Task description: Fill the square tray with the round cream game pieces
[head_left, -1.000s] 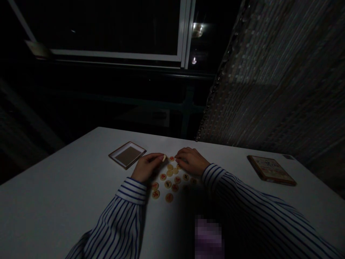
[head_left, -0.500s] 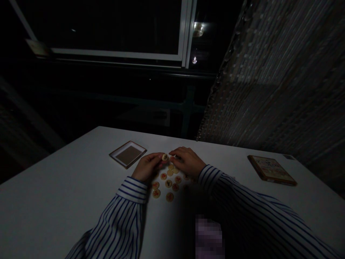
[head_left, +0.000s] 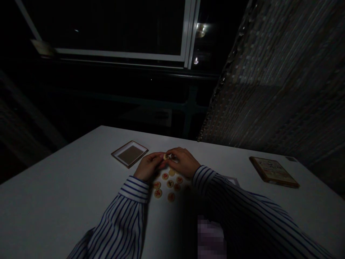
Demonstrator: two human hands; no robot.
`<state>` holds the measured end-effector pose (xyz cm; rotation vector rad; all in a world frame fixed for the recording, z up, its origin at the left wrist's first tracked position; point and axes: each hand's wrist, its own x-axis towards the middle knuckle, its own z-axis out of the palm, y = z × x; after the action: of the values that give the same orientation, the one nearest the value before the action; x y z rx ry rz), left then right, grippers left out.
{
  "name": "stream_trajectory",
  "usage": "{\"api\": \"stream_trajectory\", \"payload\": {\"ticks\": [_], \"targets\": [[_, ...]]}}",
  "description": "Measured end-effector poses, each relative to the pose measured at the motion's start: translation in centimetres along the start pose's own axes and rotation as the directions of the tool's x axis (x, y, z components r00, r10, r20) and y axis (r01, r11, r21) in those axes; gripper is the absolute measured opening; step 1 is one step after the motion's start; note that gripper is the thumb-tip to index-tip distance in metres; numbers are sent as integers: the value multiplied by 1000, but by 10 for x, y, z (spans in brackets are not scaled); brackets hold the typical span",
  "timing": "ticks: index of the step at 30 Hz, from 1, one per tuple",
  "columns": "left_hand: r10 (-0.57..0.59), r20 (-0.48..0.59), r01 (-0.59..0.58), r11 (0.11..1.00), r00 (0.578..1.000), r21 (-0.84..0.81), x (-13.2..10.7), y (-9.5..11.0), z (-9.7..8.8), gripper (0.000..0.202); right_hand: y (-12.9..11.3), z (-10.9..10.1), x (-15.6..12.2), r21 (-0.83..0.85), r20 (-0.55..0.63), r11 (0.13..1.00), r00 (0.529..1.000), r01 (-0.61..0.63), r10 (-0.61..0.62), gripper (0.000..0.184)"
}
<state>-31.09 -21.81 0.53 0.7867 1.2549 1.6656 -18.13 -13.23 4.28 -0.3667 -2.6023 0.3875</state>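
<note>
Both hands meet over a cluster of small round yellow game pieces [head_left: 168,183] with red marks, lying flat on a white table [head_left: 67,194]. My left hand [head_left: 148,167] pinches one round piece [head_left: 165,157] at its fingertips, lifted off the table. My right hand [head_left: 183,162] is curled, and its fingertips touch the same piece from the right. Striped blue-and-white sleeves cover both forearms.
A shallow brown box tray [head_left: 129,153] with a white rim lies just left of the hands. A flat printed box lid [head_left: 273,171] lies at the table's far right. A dark window [head_left: 107,32] and a woven blind [head_left: 283,79] stand behind the table.
My right hand has moved left from the pieces on the table up to the piece held by my left hand. The view has shifted slightly.
</note>
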Motion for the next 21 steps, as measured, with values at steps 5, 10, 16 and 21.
{"api": "stream_trajectory", "payload": {"ticks": [5, 10, 16, 21], "targets": [[62, -119, -40, 983, 991, 181, 6, -3, -8, 38, 2, 3, 3, -44, 43, 996, 996, -79, 81, 24], [302, -291, -117, 848, 908, 516, 9, -1, -19, 29, 5, 10, 5, -204, 166, 974, 977, -97, 133, 21], [391, -290, -120, 751, 874, 649, 9, -3, -19, 29, 4, 21, 7, -352, 269, 935, 951, -51, 153, 21], [415, -268, -136, 723, 870, 678, 7, -4, -17, 29, 3, 27, 9, -395, 303, 918, 940, -27, 158, 21]]}}
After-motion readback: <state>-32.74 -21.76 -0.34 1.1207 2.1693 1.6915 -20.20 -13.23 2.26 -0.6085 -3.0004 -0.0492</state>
